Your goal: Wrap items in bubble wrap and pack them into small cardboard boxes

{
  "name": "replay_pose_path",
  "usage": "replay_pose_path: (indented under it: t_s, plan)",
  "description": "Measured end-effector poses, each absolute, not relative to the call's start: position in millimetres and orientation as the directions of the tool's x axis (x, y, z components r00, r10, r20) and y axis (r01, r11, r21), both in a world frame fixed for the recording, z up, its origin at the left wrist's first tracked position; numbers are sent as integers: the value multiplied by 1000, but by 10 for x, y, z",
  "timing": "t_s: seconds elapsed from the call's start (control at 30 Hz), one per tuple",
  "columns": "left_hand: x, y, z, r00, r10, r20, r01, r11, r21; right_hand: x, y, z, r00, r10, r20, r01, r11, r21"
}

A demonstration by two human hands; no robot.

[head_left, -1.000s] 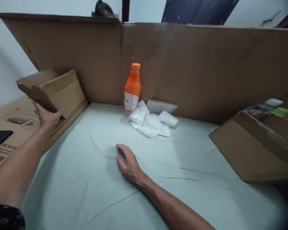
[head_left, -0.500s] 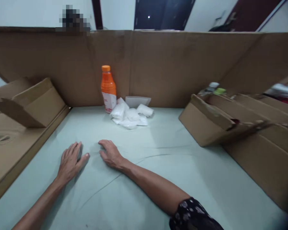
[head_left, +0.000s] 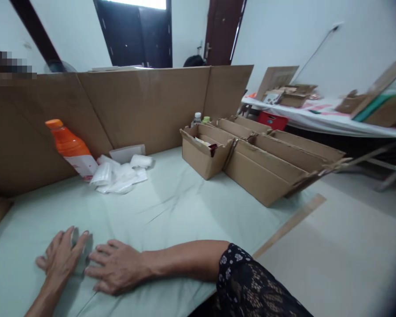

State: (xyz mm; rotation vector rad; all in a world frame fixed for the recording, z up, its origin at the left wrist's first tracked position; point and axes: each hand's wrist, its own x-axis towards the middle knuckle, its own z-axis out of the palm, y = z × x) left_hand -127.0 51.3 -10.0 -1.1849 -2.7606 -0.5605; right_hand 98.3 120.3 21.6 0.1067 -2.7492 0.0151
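Observation:
My left hand [head_left: 61,255] rests on the pale green cloth [head_left: 171,220] with its fingers spread and nothing in them. Just to its right, my right hand [head_left: 117,267] lies palm down on the same cloth, fingers apart and holding nothing. Beyond both hands an orange bottle [head_left: 72,147] with a white label stands by the cardboard wall. Against the bottle's foot lies a heap of white plastic packaging [head_left: 122,176]. A flat pale packet [head_left: 128,154] leans on the wall behind that heap.
Open cardboard boxes [head_left: 201,154] stand at the right edge of the table, with bottle tops [head_left: 198,118] showing behind one. A tall cardboard wall [head_left: 152,101] runs along the back. Farther right is another table [head_left: 303,116] with boxes; part of a person's head shows at far left.
The view has swung to the right, bringing the far table and floor into sight. My right hand has turned palm down and come closer to my left hand.

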Motion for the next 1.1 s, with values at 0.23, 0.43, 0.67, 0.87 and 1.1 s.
replay_pose_path:
  t_s: [0.23, 0.43, 0.67, 0.87, 1.1]
  plan:
    - [-222, 1332, 184, -477, 847, 237, 864, 402, 304, 1780, 1100, 237, -914, -168, 369, -194, 980, -34]
    - [72, 1464, 67, -197, 928, 317, 955, 108, 277, 1992, 1221, 247, -934, -188, 305, -279, 916, -288]
    - [57, 1459, 55, -182, 931, 315, 952, 87, 293, 1937, 1353, 353, -966, -62, 251, -224, 691, -688]
    - [42, 1479, 48, -195, 931, 307, 940, 87, 331, 1806, 1803, 532, -953, 212, 217, -78, 520, -851]
    - [22, 1497, -2, -225, 921, 318, 915, 88, 393, 1303, 2311, 772, -896, 380, 232, 33, 576, -817]
